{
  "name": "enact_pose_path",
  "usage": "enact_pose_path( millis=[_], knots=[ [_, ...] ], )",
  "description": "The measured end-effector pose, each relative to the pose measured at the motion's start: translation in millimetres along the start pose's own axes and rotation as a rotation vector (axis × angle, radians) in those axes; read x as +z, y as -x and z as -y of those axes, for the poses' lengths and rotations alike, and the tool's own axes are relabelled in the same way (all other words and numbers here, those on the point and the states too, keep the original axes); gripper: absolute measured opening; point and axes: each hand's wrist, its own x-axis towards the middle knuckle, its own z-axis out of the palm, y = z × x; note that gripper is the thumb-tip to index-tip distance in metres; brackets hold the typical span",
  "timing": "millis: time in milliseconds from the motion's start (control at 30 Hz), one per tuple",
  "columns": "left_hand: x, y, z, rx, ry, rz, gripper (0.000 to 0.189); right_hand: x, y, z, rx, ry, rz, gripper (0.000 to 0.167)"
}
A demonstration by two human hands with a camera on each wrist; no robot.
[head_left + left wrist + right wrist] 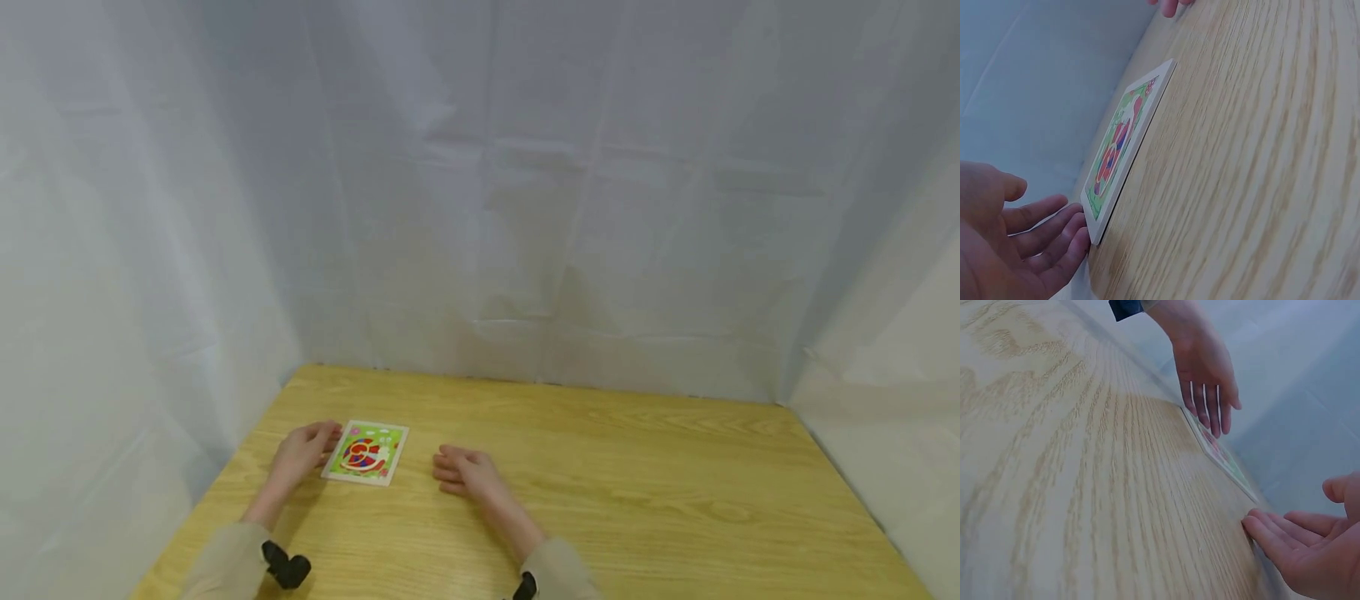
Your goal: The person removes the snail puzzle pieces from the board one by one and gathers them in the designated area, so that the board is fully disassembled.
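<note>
A flat, square puzzle board [365, 452] with a pale frame lies on the wooden table, its green picture showing a red, blue and white snail-like shape. My left hand [302, 452] is at the board's left edge, fingers loosely extended, fingertips right at the rim in the left wrist view, where the board [1119, 147] appears edge-on. To the right of the board, apart from it, my right hand [469, 477] rests low over the table with its palm facing inward. Nothing is held in either hand.
The wooden table [637, 492] stretches far to the right of the hands. White curtains [540, 208] hang behind the table and along both sides. Black camera mounts [287, 567] sit on the wrists.
</note>
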Motion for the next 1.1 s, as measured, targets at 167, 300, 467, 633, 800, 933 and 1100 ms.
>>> enact_pose_path(
  millis=[167, 300, 467, 633, 800, 933, 1100],
  knots=[
    [3.9, 0.5, -3.7, 0.002, 0.021, 0.007, 0.051, 4, -0.8, -5, 0.013, -0.031, 0.01, 0.05],
    [8.2, 2.2, -7.2, -0.007, 0.049, 0.012, 0.047, 5, -0.8, -5, 0.016, -0.056, 0.006, 0.05],
    [14.5, 4.5, -11.6, -0.007, 0.084, 0.024, 0.044, 7, -0.4, -3, 0.016, -0.079, 0.008, 0.053],
    [20.3, 7.7, -17.3, -0.022, 0.118, 0.041, 0.044, 10, 0.4, -4, 0.012, -0.091, 0.01, 0.052],
    [25.4, 10.8, -21.4, -0.039, 0.132, 0.061, 0.043, 14, 1.1, -3, 0.028, -0.089, 0.012, 0.052],
    [28.0, 11.8, -21.8, -0.046, 0.133, 0.053, 0.043, 15, 1.3, -3, 0.035, -0.08, -0.007, 0.052],
    [30.2, 12.7, -21.5, -0.046, 0.138, 0.046, 0.043, 15, 3.0, -1, 0.024, -0.068, -0.022, 0.05]
  ],
)
